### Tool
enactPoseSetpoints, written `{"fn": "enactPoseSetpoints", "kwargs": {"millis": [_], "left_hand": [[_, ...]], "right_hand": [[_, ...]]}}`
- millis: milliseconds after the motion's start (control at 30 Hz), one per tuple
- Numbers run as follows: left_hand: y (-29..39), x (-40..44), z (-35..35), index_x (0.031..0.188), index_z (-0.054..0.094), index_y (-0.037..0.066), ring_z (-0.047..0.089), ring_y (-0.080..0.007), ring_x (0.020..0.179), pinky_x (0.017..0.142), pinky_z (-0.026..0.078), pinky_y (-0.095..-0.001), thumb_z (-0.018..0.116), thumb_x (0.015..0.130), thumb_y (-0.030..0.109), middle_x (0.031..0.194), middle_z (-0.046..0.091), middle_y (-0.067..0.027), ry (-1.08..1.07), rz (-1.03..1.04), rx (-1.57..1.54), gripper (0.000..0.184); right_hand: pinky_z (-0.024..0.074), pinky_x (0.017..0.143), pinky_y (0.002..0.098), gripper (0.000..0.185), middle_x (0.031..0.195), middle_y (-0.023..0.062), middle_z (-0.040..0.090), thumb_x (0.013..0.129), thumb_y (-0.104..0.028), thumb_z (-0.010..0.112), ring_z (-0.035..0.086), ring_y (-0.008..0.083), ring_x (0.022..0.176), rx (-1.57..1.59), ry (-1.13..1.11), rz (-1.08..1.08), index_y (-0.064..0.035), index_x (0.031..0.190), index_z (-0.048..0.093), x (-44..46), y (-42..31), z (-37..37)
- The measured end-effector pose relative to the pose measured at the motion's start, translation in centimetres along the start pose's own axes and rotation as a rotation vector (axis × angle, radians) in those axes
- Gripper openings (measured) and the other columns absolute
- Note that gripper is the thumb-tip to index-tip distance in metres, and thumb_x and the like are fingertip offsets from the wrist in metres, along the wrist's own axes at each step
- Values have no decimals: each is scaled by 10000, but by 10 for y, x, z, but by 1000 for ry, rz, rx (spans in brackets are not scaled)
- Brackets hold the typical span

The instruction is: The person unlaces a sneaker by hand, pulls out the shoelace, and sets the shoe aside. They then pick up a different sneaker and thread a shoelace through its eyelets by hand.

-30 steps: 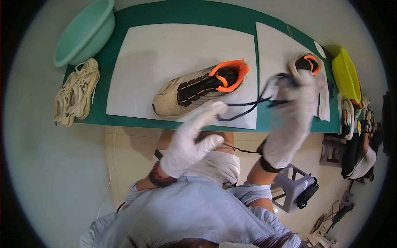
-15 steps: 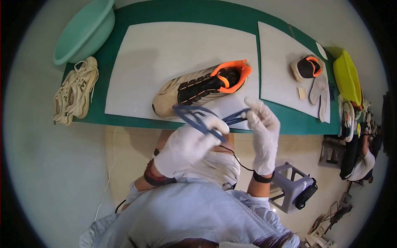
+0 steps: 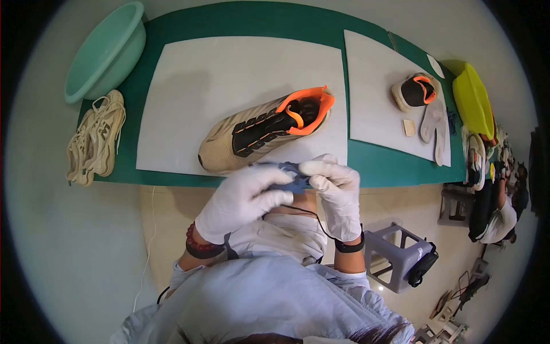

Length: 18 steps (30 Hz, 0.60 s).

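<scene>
A dark blue shoelace [image 3: 295, 179] is bunched up between my two white-gloved hands at the table's front edge. My left hand [image 3: 243, 198] is curled around one side of the bundle, thumb and fingers closing on it. From the other side, my right hand [image 3: 333, 186] pinches the lace between thumb and fingertips. Just beyond the hands, a beige and black sneaker [image 3: 260, 131] with a bright orange collar lies on a white board [image 3: 195, 86]. No lace shows through its loops. The lace's ends are hidden in my grip.
A pair of cream sneakers [image 3: 100, 140] and a green basin [image 3: 109, 54] are at the left. On the right board [image 3: 366, 74] sit a second orange-collared shoe [image 3: 409, 94] and insoles [image 3: 433, 126], near a yellow basin [image 3: 474, 103]. A grey stool [image 3: 395, 241] stands below; a person [image 3: 501, 215] is farther right.
The loose loops of shoelace are now gathered into a small bunch. My hands have come together, the right moving left toward the left one. The whole view has shifted slightly.
</scene>
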<state>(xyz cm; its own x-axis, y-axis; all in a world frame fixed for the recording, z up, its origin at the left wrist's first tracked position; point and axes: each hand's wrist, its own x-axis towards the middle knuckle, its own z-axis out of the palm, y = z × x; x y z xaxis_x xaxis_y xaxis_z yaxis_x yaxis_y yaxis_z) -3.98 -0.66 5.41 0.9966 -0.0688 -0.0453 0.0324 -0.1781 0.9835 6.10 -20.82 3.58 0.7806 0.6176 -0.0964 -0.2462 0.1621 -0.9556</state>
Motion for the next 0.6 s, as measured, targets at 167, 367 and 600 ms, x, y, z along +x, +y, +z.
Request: {"fn": "enactPoseSetpoints", "kwargs": {"millis": [167, 367, 600], "left_hand": [[-6, 13, 24, 1346, 558, -33, 601, -127, 1060, 952, 501, -280, 649, 1038, 146, 1223, 629, -86, 435, 130, -378, 368], [0, 20, 39, 1510, 420, -56, 586, -164, 1227, 1079, 452, -323, 579, 1069, 323, 1389, 558, -128, 440, 5, -776, 603], [1, 17, 31, 1645, 113, -54, 360, -265, 1487, 1237, 249, -423, 611, 1044, 325, 1630, 336, -208, 55, 139, -863, 868]], "right_hand": [[518, 775, 269, 310, 981, 74, 734, 823, 8, 818, 658, 155, 859, -315, 14, -279, -33, 1129, 787, 6, 11, 10], [551, 837, 356, 539, 1109, 132, 697, 774, -42, 856, 672, 287, 995, -859, 65, -665, -3, 1288, 697, 9, 8, 39], [539, 847, 293, 492, 1052, 105, 713, 776, 59, 827, 664, 196, 976, -704, 127, -570, -33, 1251, 740, 18, 0, -3]]}}
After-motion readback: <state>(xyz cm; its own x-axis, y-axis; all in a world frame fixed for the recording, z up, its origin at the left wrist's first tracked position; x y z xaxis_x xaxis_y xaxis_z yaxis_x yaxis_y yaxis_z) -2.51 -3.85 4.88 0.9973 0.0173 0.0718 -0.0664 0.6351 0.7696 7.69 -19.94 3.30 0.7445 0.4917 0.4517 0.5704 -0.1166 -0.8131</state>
